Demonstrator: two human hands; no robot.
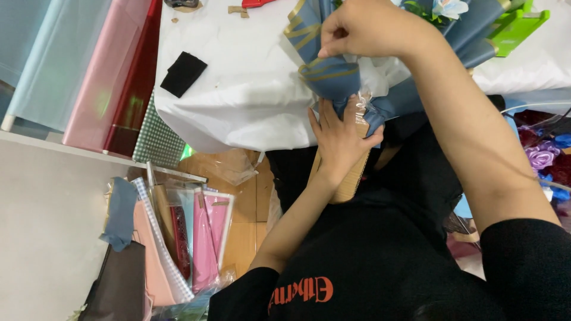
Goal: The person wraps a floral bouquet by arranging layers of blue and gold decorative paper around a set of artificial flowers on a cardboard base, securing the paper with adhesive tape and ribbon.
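A person in a black T-shirt point(380, 255) wraps a bouquet point(380, 71) at the edge of a table draped in a white cloth point(238, 83), seen from above. The bouquet sits in the upper centre of the frame, sheathed in slate-blue wrapping paper with gold-striped edges point(324, 74) over a white inner sheet, with a pale flower point(447, 7) showing at the top. The right hand point(363, 28), top centre, pinches a fold of the blue paper between closed fingers. The left hand point(340, 138), at mid-frame just below, is closed around the bouquet's gathered base, where clear cellophane point(363, 104) and a strip of brown cardboard point(351, 178) meet the paper.

A black cloth square point(183, 73) lies on the table in the upper left. Rolls of pale blue, pink and red wrapping film point(89, 65) lean along the left edge of the frame. Packets of pink and patterned wrapping sheets point(178, 244) stand in the lower left on the wooden floor. A bright green box point(517, 30) rests in the upper right corner, and purple ribbon roses point(542, 157) sit at the right edge.
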